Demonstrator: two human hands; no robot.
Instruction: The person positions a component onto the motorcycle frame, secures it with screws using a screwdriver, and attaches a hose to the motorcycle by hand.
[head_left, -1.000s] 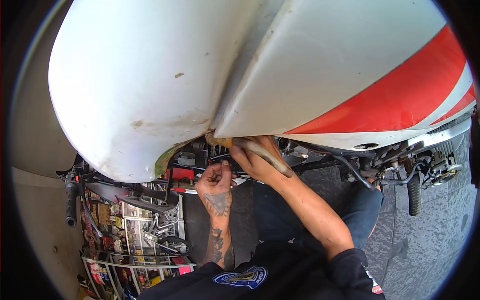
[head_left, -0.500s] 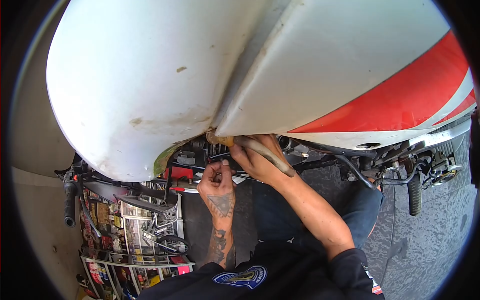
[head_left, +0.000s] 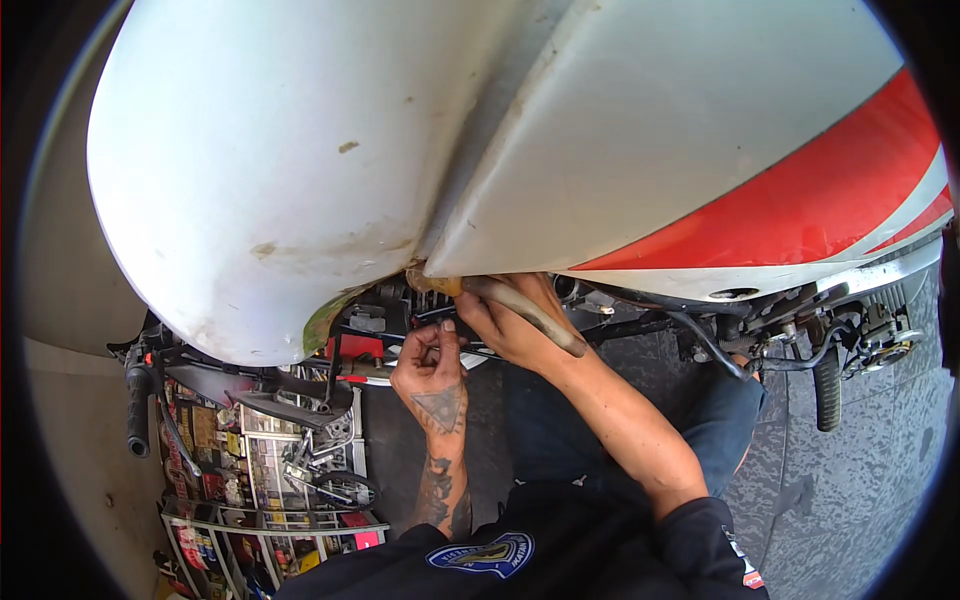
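You can't be read as gripping anything with left hand (head_left: 428, 368) or right hand (head_left: 512, 332); the pale hose (head_left: 527, 314) crosses your right, below the white fairing (head_left: 560, 190); a careless pull (fingertips hidden) could snag it.

The left hand (head_left: 428, 362) is holding its fingers (head_left: 418, 347) curled, thumb (head_left: 449, 347) pointing up, tattooed forearm (head_left: 441, 485) extending below. Just beside it, the right hand (head_left: 515, 325) is leaning inward, its fingers partly hidden.

Metal rack (head_left: 262, 532) and grey floor (head_left: 850, 490)
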